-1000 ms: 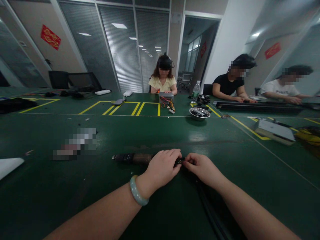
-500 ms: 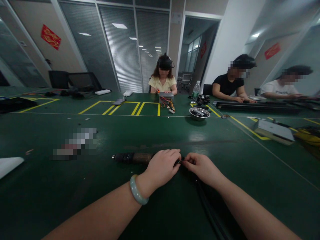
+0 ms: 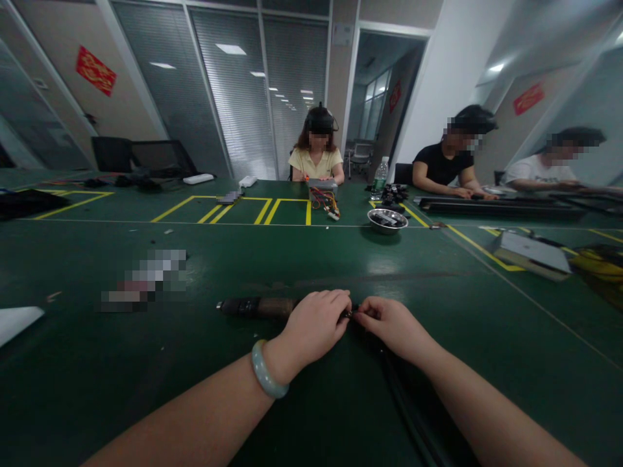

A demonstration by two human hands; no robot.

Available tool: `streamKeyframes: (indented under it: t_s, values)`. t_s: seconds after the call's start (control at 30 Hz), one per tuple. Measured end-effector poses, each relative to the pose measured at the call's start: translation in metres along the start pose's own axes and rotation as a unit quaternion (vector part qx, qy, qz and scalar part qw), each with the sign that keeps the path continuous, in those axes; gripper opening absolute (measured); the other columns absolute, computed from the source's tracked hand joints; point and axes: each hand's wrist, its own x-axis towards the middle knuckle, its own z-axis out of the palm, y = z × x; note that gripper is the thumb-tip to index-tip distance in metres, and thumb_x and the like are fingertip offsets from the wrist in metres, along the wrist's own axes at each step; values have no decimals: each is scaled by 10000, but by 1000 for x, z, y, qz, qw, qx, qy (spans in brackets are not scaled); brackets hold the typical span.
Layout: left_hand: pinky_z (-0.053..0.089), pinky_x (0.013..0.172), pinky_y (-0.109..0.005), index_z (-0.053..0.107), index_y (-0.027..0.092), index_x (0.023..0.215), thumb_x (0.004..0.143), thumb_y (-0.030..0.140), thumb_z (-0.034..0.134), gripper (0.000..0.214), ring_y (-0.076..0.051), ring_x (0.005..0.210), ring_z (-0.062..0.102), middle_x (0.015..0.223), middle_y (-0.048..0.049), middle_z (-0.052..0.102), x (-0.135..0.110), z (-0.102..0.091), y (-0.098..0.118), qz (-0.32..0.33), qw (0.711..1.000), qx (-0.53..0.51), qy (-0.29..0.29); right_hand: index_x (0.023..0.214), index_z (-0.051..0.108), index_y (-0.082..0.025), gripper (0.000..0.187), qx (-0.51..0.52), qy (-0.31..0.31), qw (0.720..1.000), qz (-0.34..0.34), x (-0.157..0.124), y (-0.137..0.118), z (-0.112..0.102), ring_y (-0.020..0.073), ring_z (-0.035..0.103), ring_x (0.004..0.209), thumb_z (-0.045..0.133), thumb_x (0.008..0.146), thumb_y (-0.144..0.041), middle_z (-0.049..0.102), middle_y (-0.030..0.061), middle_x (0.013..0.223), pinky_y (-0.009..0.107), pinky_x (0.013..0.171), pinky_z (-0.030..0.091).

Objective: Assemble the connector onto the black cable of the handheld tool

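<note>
A dark electric screwdriver point(image 3: 260, 307) with a brown grip section lies on the green table, its metal tip to the left. My left hand point(image 3: 317, 324), with a pale green bangle at the wrist, is closed over its rear part. Just to the right, my right hand point(image 3: 384, 319) pinches the end of a black cable point(image 3: 402, 395) where it meets the screwdriver's back. The fingertips of both hands almost touch. They hide most of the joint, so I cannot tell whether the cable is plugged in. From there the cable runs toward me and off the lower edge.
Ahead stands a metal bowl point(image 3: 388, 222) of dark parts, with a water bottle point(image 3: 381, 176) behind it. A flat pale box point(image 3: 531, 254) and yellow cables point(image 3: 598, 263) lie at right. A white object point(image 3: 17, 323) is at the left edge. Several people work across the table.
Both hands keep the same hold on the screwdriver and cable. The whole view has shifted very slightly; nothing else visibly differs.
</note>
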Motion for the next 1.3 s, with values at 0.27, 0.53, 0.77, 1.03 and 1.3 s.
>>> streamKeyframes:
  t_s: [0.27,0.53,0.77,1.03,1.3]
  values:
    - [476,922,-413,546,192,1018,858,211,587,167,-226,1069,585,1194,-64,600,-1,1,0,-8,1000,-7,19,808,659,-188,202,-4,2,1000,1,0,0,0,130,574,593,556,856,-355,663,-5,687,230,525,345]
    - [472,920,-401,538,203,1026,866,227,579,166,-217,1055,588,1150,-47,612,-1,0,1,-12,1000,-5,7,801,651,-202,194,-2,-1,1000,-5,1,1,0,133,582,598,558,859,-362,661,-14,680,233,529,346]
    - [469,901,-396,546,197,945,876,230,560,78,-217,1008,598,1076,-49,625,-1,-2,1,4,1000,-4,8,813,651,-200,202,6,-5,1000,-3,0,0,0,137,585,601,556,861,-371,662,-9,686,235,529,354]
    - [476,891,-390,524,198,1062,871,263,572,208,-218,997,605,1078,-58,624,-1,-2,2,-14,1000,-3,15,801,652,-194,200,3,-6,1000,1,2,2,0,133,574,587,557,856,-361,659,-6,680,233,518,343]
    - [462,908,-399,550,204,932,857,241,586,92,-221,999,594,1052,-44,634,0,-2,2,10,1000,-7,4,804,660,-195,200,1,-1,1000,-5,0,1,-1,138,588,612,558,855,-359,669,-3,694,231,537,356]
